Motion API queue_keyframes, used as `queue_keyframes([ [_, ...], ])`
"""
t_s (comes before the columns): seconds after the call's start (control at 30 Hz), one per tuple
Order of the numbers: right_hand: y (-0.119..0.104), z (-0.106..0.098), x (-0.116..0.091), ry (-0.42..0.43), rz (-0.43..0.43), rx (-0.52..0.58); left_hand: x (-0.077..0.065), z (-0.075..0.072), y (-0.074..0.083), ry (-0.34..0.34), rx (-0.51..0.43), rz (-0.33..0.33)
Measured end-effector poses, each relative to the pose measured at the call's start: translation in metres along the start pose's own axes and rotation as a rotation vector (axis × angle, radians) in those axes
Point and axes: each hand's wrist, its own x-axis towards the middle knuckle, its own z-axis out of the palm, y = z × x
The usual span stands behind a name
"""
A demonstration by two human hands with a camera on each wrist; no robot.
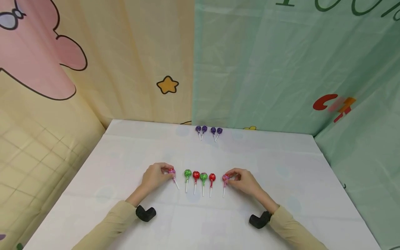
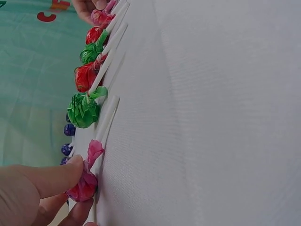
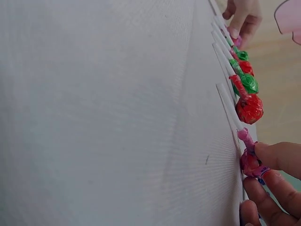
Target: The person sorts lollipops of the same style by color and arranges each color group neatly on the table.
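Note:
My left hand pinches the wrapped head of a pink lollipop at the left end of a row on the table. At the row's right end, my right hand pinches another pink lollipop between thumb and fingers. Between the hands lie a green lollipop, a red lollipop, a second green lollipop and a second red lollipop. All their white sticks point toward me.
Several purple lollipops lie in two pairs at the far edge of the white-covered table. Printed curtains hang behind and beside it. A black wrist mount sits at the left cuff, another at the right.

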Motion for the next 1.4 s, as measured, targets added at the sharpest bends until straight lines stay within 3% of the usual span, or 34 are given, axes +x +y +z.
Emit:
queue_keyframes([
  [0.87, -0.0024, 0.0015, 0.0020, 0.021, 0.038, 0.010, -0.0026, -0.0004, 0.0020, 0.046, 0.019, -0.005],
  [1.4, -0.0031, -0.0014, 0.0006, 0.009, 0.007, 0.003, -0.0074, -0.0008, 0.0047, 0.057, 0.005, -0.005],
])
